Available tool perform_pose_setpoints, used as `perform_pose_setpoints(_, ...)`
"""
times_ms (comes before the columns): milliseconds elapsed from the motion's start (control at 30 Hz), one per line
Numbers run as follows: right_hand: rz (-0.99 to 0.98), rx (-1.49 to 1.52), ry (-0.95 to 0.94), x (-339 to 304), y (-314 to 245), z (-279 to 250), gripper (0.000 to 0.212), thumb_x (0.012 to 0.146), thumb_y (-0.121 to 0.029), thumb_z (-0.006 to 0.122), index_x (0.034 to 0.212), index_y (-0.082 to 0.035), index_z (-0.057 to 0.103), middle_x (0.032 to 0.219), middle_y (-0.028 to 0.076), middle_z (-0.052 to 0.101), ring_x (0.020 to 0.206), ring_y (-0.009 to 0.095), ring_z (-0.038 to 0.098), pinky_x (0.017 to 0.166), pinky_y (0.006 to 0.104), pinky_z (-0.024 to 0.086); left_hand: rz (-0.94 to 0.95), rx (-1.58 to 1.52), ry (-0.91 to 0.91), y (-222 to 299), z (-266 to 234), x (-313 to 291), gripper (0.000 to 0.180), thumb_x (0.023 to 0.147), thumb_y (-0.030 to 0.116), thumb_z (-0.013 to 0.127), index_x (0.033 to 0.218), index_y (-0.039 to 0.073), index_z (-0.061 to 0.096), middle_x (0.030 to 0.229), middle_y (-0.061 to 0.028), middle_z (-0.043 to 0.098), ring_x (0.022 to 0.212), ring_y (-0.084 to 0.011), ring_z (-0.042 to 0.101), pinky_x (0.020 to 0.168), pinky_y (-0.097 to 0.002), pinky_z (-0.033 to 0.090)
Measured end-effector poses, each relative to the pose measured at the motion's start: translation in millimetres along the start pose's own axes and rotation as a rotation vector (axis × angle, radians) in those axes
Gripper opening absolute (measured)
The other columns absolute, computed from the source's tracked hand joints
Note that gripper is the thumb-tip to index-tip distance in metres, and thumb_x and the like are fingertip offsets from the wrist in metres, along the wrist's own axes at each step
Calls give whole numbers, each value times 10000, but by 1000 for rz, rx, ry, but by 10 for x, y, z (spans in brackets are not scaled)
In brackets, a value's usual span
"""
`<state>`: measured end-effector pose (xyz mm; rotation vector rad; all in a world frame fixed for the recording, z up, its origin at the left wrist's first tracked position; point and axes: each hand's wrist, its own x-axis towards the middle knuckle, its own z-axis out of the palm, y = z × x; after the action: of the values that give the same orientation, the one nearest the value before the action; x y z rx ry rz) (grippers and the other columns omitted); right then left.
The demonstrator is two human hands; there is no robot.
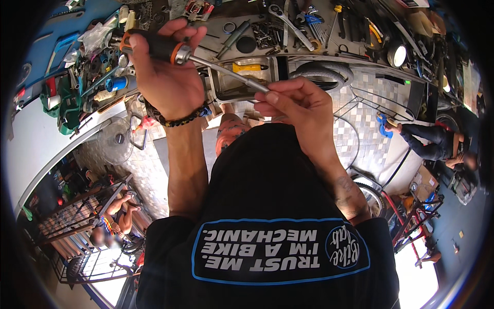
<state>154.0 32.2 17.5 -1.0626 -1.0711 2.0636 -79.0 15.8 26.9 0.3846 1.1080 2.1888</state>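
I hold a screwdriver (pixel 163 47) with a thick black and orange handle and a long metal shaft. My left hand (pixel 172 82) is closed around the handle, with the palm turned up and a dark braided bracelet at the wrist. The shaft slopes down to the right, where the fingertips of my right hand (pixel 301 105) pinch its far end. Those fingers hide the tip, so any bit in it does not show. Both hands are raised in front of the bench, above a metal tray (pixel 216 85) with a yellow-handled tool (pixel 249 67) in it.
The cluttered workbench (pixel 226 44) carries a ratchet wrench (pixel 290 27), pliers and several hand tools. Coiled tyres (pixel 321 74) lie right of the tray. A fan (pixel 115 140) stands at left. Other people sit at lower left (pixel 121 219) and at right (pixel 432 138). A bicycle wheel (pixel 370 195) is beside my right arm.
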Motion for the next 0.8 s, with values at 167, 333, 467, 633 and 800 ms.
perform_pose_setpoints(167,68,99,-76,77,9,-95,173,982,11,689,1148,13,639,1056,168,779,929,218,785,732,277,649,75,215,-260,151,-38,47,425,1090,225,526,1401,212,237,1063,-324,709,757,-408,744,673,-554,632)
perform_pose_setpoints(333,-6,111,-85,95,144,-121,194,978,34,680,1162,29,622,1069,176,774,946,228,782,800,299,657,116,177,-206,43,-152,89,451,1079,179,562,1414,228,264,1069,-328,700,709,-422,738,631,-556,634)
perform_pose_setpoints(467,41,-8,-68,156,147,-131,222,980,32,677,1194,40,617,1068,180,772,960,226,778,817,305,659,130,251,-134,-53,-237,24,463,1085,208,564,1441,228,268,1121,-332,691,821,-433,753,663,-550,638)
perform_pose_setpoints(633,73,-548,-25,199,-446,-69,398,942,24,715,1325,-12,611,1181,221,730,1049,234,756,824,285,653,-206,167,-211,134,-580,-129,515,1070,243,605,1498,169,329,1287,-343,638,1085,-408,724,795,-486,662)
perform_pose_setpoints(800,-744,-1224,-474,-366,-1154,437,517,808,-141,780,1299,-57,640,1298,182,646,1134,265,685,878,381,615,-495,354,-7,206,-1158,-399,475,1059,358,615,1418,65,510,1320,-227,660,1090,-280,736,819,-336,672)
